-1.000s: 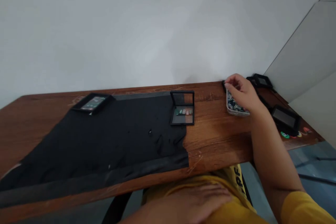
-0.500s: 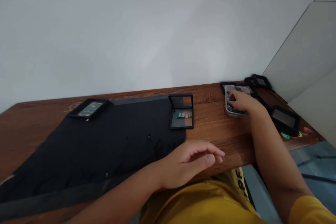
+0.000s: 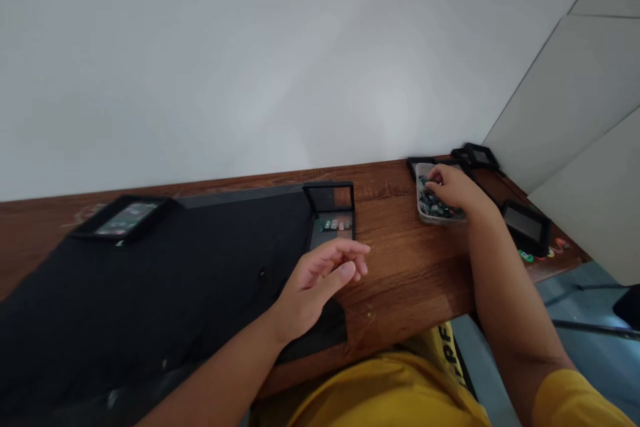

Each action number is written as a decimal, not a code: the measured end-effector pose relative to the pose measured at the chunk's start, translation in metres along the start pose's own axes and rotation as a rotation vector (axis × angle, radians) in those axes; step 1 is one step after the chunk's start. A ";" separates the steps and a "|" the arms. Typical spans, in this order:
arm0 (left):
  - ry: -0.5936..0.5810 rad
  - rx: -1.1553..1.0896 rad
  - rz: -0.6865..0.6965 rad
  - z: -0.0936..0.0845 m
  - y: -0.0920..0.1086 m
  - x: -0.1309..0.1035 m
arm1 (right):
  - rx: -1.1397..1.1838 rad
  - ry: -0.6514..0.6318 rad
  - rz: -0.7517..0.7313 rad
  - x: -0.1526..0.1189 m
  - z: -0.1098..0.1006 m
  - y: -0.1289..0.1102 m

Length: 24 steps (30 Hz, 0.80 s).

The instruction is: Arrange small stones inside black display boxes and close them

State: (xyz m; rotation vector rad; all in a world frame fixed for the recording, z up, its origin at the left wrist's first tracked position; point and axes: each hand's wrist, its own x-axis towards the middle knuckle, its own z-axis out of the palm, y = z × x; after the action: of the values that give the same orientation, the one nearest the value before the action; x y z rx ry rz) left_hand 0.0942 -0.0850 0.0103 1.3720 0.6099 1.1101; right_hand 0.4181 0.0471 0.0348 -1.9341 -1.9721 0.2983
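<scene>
My right hand (image 3: pixel 449 187) is over a clear plastic tub (image 3: pixel 421 208) of small dark and green polished stones (image 3: pixel 436 205). Its thumb and fingers come together in a pinch at the tub's left side; whatever lies between them is too small to make out. My left hand (image 3: pixel 320 283) hovers above the front of the table, empty, with fingers loosely bent and the thumb apart. Just behind it stands an open black case (image 3: pixel 327 199) with its lid raised. A row of small green, white and pink stones (image 3: pixel 335 223) shows inside; the hand hides the case's lower part.
A black cloth (image 3: pixel 165 293) covers the left of the wooden table (image 3: pixel 395 267). Another black case (image 3: pixel 125 219) with stones lies at its far left. Several dark cases (image 3: pixel 525 225) surround the tub at right, near colourful stickers (image 3: pixel 543 253). A white wall (image 3: pixel 280 67) rises behind.
My left hand has lifted toward the open case and now overlaps its lower edge. My right hand has drawn slightly up within the tub, uncovering more stones. The view has turned a little right.
</scene>
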 end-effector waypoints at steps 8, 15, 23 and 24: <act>0.070 0.109 0.007 -0.003 -0.006 -0.001 | 0.197 0.005 -0.021 -0.009 -0.015 -0.013; 0.118 0.211 -0.053 -0.001 -0.010 0.001 | 0.464 -0.058 -0.278 -0.029 -0.017 -0.053; 0.233 0.430 0.049 0.001 -0.013 0.006 | 0.910 -0.431 -0.415 -0.048 0.005 -0.092; 0.247 0.458 0.061 0.001 -0.013 0.006 | 0.974 -0.497 -0.433 -0.051 0.009 -0.098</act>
State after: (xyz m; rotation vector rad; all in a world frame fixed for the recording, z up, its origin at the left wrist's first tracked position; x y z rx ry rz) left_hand 0.1004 -0.0782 -0.0007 1.6598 1.0568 1.2483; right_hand 0.3244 -0.0064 0.0598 -0.8387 -1.8757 1.3969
